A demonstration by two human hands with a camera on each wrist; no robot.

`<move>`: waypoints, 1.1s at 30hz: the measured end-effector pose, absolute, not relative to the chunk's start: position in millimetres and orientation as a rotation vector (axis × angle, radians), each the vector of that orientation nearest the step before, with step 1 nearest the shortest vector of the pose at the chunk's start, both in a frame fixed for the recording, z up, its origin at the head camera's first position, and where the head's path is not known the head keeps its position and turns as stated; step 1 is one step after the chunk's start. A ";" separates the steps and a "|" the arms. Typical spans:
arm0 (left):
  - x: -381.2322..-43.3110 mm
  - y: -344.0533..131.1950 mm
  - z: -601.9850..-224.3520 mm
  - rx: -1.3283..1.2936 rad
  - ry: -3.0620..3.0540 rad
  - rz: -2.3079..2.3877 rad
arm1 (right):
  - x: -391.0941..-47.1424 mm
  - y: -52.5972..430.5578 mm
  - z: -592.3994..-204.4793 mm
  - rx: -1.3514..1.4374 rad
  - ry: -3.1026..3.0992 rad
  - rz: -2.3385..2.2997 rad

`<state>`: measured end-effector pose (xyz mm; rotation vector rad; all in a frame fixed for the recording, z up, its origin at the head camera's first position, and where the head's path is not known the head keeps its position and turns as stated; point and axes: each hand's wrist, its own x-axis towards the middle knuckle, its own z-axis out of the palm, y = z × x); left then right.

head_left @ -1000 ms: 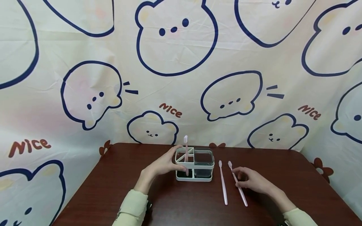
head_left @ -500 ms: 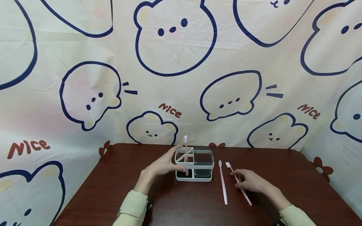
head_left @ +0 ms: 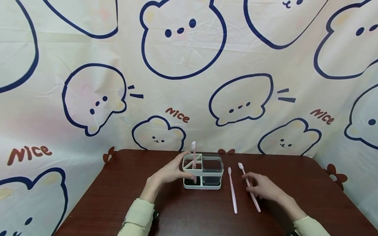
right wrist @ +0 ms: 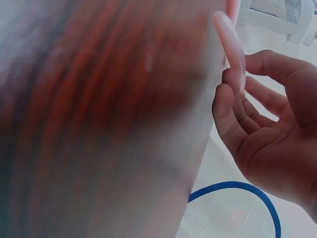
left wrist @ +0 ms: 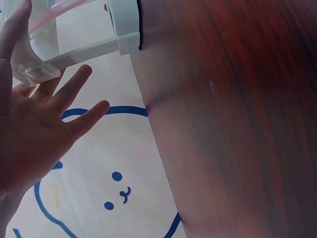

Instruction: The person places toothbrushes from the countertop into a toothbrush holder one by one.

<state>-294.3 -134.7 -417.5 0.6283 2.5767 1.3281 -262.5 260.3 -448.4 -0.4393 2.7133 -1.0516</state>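
Observation:
In the head view my left hand (head_left: 167,172) grips the left end of a white toothbrush holder (head_left: 203,187), thumb at the front and fingers behind. The left wrist view shows that hand (left wrist: 34,134) around the holder's frame (left wrist: 86,53). One pink toothbrush (head_left: 194,160) stands upright in a left compartment. With thumb and fingers, my right hand (head_left: 262,186) pinches a second pink toothbrush (head_left: 254,200) mid-handle, its head pointing away from me. Its rounded handle end (right wrist: 230,42) shows close up in the right wrist view. A third toothbrush (head_left: 232,193) lies between holder and right hand.
A clear cup (head_left: 212,164) sits in the holder's right half. The dark brown wooden table (head_left: 189,213) ends at the back against a cream curtain (head_left: 189,95) with bear drawings.
The right hand's toothbrush first swung its head left, then back to the right and farther from me. Its grip has closed on the handle. My left hand and the holder stay put.

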 end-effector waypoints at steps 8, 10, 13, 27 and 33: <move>-295.1 -134.0 -418.9 0.644 2.588 1.318 | -263.6 251.8 -439.1 -0.424 2.787 -1.137; -295.3 -133.9 -419.1 0.644 2.586 1.320 | -263.9 249.0 -435.9 -0.404 2.806 -1.148; -295.5 -134.0 -419.1 0.645 2.585 1.321 | -263.6 245.6 -431.2 -0.383 2.816 -1.170; -295.1 -135.1 -418.7 0.635 2.585 1.328 | -263.1 231.2 -411.6 -0.531 2.977 -1.117; -294.6 -134.7 -418.6 0.633 2.587 1.322 | -262.8 220.2 -401.3 -0.629 3.077 -1.132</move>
